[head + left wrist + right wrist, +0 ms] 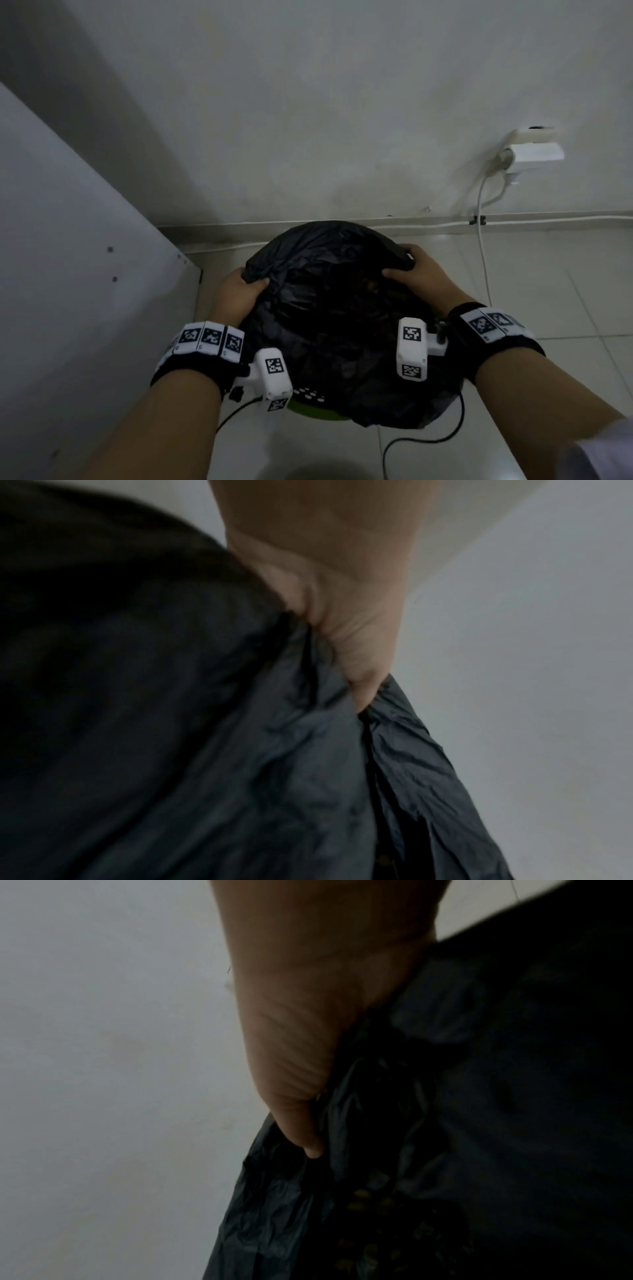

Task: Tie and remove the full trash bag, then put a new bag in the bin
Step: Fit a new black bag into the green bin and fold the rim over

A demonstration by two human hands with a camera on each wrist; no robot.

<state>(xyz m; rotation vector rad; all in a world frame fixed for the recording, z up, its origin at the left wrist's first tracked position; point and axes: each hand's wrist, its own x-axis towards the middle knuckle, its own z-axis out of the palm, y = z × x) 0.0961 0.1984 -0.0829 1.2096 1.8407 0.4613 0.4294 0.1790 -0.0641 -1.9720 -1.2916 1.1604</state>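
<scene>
A crinkled black plastic trash bag (329, 308) sits in a round bin with a green rim (308, 413) on the tiled floor (548, 308) by the wall. The left hand (239, 294) pinches the bag's left edge with curled fingers (363, 674); the right hand (421, 277) grips its right edge.
</scene>
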